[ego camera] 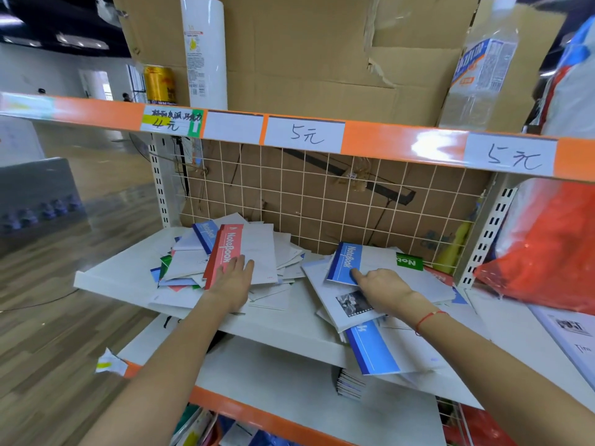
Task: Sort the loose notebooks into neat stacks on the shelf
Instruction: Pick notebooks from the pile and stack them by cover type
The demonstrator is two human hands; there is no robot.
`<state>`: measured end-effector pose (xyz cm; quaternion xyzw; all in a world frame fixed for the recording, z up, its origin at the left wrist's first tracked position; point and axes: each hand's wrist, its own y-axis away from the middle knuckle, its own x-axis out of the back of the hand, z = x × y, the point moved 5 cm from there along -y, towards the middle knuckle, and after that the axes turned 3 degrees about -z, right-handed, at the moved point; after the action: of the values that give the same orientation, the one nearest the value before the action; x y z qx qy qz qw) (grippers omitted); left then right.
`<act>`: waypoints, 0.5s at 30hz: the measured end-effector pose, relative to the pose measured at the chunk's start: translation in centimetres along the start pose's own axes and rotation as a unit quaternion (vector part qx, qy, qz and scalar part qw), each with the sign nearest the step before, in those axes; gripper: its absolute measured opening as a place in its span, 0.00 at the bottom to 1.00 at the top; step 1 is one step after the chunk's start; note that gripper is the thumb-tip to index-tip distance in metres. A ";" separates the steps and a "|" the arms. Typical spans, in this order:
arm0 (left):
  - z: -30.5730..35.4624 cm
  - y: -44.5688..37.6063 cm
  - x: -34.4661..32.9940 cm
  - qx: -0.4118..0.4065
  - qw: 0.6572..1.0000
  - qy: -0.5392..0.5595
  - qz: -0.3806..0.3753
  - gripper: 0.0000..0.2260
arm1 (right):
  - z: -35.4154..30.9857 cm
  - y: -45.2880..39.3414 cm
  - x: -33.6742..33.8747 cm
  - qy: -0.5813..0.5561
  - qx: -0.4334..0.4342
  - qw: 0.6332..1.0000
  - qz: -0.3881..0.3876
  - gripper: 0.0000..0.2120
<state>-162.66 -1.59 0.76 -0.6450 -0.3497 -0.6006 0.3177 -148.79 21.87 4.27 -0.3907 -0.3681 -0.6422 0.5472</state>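
Loose notebooks lie in two messy heaps on the white shelf. On top of the left heap sits a red-spined notebook, and my left hand rests flat on it with straight fingers. A blue-spined notebook tops the right heap. My right hand lies on it with curled fingers, the forefinger on the blue band. A green-spined notebook pokes out behind it. Another blue-spined notebook hangs over the shelf's front edge.
A wire grid backed by cardboard closes the rear of the shelf. A red plastic bag bulges at the right. A can, a white bottle and a water bottle stand on the upper shelf. A neat stack sits on the lower shelf.
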 end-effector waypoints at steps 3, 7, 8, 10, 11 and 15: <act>0.1 0.2 0.3 0.003 1.000 -0.019 0.014 0.30 | -0.1 0.1 -0.2 -0.010 -0.030 1.000 0.002 0.16; -0.2 0.4 0.6 -0.003 0.999 -0.041 0.014 0.31 | -0.3 0.3 -0.9 -0.085 -0.083 0.993 0.013 0.17; -0.3 0.4 0.7 -0.007 0.999 -0.048 0.015 0.30 | -0.2 0.4 -1.2 -0.100 -0.087 0.991 0.019 0.17; -0.7 0.3 0.7 -0.018 0.998 -0.054 0.013 0.30 | -0.1 0.6 -1.6 -0.124 -0.084 0.988 0.027 0.18; -0.9 0.3 0.7 -0.022 0.998 -0.056 0.011 0.30 | -0.1 0.7 -1.7 -0.135 -0.080 0.987 0.029 0.20; -1.9 0.7 0.4 -0.030 0.998 -0.057 0.017 0.30 | -0.1 0.7 -2.3 -0.146 -0.067 0.987 0.005 0.29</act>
<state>-163.08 -3.51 1.34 -0.6930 -0.3381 -0.5678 0.2882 -147.92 22.62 2.12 -0.5175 -0.3985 -0.5989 0.4634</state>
